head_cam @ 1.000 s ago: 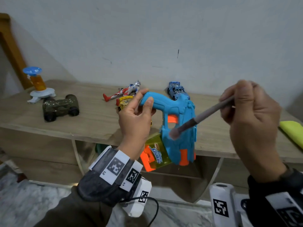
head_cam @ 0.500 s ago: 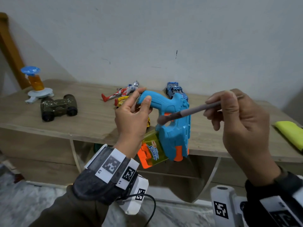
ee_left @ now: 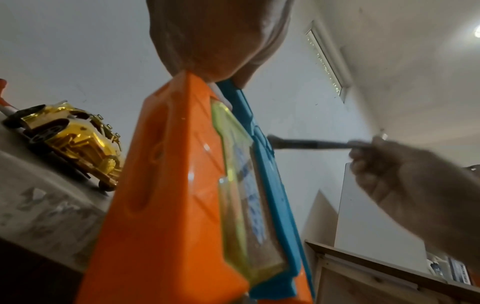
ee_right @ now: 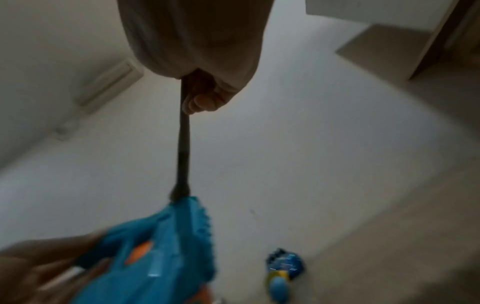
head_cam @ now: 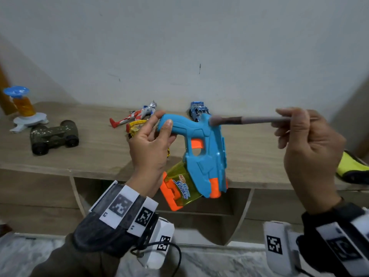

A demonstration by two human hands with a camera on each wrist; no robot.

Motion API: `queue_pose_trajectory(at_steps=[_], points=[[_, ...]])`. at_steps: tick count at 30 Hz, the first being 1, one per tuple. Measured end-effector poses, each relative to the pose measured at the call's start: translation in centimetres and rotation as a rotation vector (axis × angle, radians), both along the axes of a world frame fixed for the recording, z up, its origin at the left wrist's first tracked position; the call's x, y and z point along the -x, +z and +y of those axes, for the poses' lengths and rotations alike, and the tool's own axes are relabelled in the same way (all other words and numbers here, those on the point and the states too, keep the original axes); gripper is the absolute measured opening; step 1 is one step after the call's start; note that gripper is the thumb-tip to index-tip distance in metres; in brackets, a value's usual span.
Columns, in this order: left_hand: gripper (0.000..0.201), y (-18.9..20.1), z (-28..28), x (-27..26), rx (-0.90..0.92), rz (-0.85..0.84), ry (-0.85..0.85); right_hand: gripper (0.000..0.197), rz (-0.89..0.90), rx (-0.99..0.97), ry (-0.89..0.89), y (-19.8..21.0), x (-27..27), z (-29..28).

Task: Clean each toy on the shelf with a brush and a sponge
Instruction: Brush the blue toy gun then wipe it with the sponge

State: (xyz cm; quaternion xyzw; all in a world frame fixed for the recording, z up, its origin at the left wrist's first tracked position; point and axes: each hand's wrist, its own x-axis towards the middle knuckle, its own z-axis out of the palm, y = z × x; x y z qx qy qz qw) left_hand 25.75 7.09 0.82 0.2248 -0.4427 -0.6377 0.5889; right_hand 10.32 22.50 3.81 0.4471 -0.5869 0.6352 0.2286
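Note:
My left hand (head_cam: pixel 153 140) grips the handle of a blue and orange toy water gun (head_cam: pixel 205 154), held in the air in front of the wooden shelf (head_cam: pixel 99 152), barrel pointing down. Its yellow tank with orange cap (ee_left: pixel 166 205) fills the left wrist view. My right hand (head_cam: pixel 305 148) pinches a thin grey brush (head_cam: pixel 249 119) that lies level, its bristle tip touching the gun's top rear edge (ee_right: pixel 182 197). A yellow-green sponge (head_cam: pixel 353 166) lies at the shelf's right end.
On the shelf lie a dark green toy car (head_cam: pixel 54 135), a blue and orange spinner toy (head_cam: pixel 22 108), a red and silver figure (head_cam: pixel 133 116), a gold car (ee_left: pixel 70 135) behind my left hand, and a blue car (head_cam: pixel 198 110) by the wall. Open compartments sit below the shelf top.
The brush swept up the gun from its lower body to its top rear edge and turned level. My right hand rose and moved right. The gun stayed almost still.

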Motion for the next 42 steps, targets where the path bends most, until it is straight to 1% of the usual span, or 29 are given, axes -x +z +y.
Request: queue_pose_trajectory(at_steps=[2, 4, 6, 8, 10, 11, 14, 17, 20, 23, 27, 29, 31, 33, 35, 38, 40, 42], points=[[0.024, -0.1, 0.2, 0.4, 0.004, -0.005, -0.020, 0.031, 0.000, -0.053, -0.160, -1.7, 3.0, 0.8], [0.024, -0.3, 0.7, 1.0, 0.009, -0.014, -0.037, 0.035, -0.040, -0.081, -0.264, -3.9, 6.0, 1.8], [0.023, -0.5, 1.0, 1.7, 0.016, -0.029, -0.050, 0.036, -0.070, -0.102, -0.323, -6.1, 9.0, 2.9], [0.023, -0.7, 1.4, 2.5, 0.013, -0.041, -0.071, 0.038, -0.044, -0.153, -0.351, -7.8, 11.5, 4.0], [0.023, -1.0, 1.9, 3.3, 0.011, -0.055, -0.088, 0.042, 0.000, -0.257, -0.385, -9.3, 13.3, 4.9], [0.023, -1.1, 2.2, 3.8, 0.011, -0.059, -0.096, 0.040, 0.029, -0.326, -0.423, -9.9, 14.0, 5.3], [0.023, -1.3, 3.1, 5.1, 0.020, -0.070, -0.118, 0.018, 0.101, -0.498, -0.557, -11.4, 15.3, 6.4], [0.024, -1.3, 4.1, 6.9, 0.033, -0.077, -0.146, 0.012, 0.066, -0.595, -0.634, -12.6, 16.4, 7.4], [0.024, -1.1, 5.2, 8.8, 0.036, -0.099, -0.185, 0.011, 0.030, -0.604, -0.672, -12.9, 17.0, 7.8], [0.025, -1.1, 6.0, 10.5, 0.041, -0.133, -0.208, 0.014, -0.020, -0.568, -0.651, -12.8, 17.4, 7.9], [0.027, -1.0, 6.9, 12.3, 0.071, -0.155, -0.255, 0.028, 0.011, -0.422, -0.657, -11.7, 19.2, 8.4], [0.031, -0.9, 7.0, 13.0, 0.091, -0.180, -0.280, 0.033, 0.016, -0.404, -0.677, -10.7, 21.0, 8.9], [0.033, -0.8, 7.1, 13.6, 0.109, -0.203, -0.305, 0.038, -0.013, -0.506, -0.738, -9.9, 22.7, 9.3], [0.034, -0.9, 7.1, 14.1, 0.115, -0.219, -0.337, 0.044, -0.098, -0.704, -0.787, -9.5, 24.0, 9.6], [0.034, -1.0, 7.1, 14.4, 0.121, -0.250, -0.373, 0.047, -0.173, -0.855, -0.773, -9.6, 25.3, 9.6], [0.029, -1.1, 7.2, 14.7, 0.153, -0.289, -0.395, 0.050, -0.240, -0.932, -0.693, -10.3, 27.1, 9.5], [0.025, -1.2, 7.2, 14.7, 0.166, -0.318, -0.386, 0.053, -0.222, -0.982, -0.685, -10.5, 27.2, 9.5], [0.024, -1.3, 7.1, 14.6, 0.169, -0.338, -0.374, 0.050, -0.194, -0.988, -0.673, -10.4, 26.8, 9.5]])
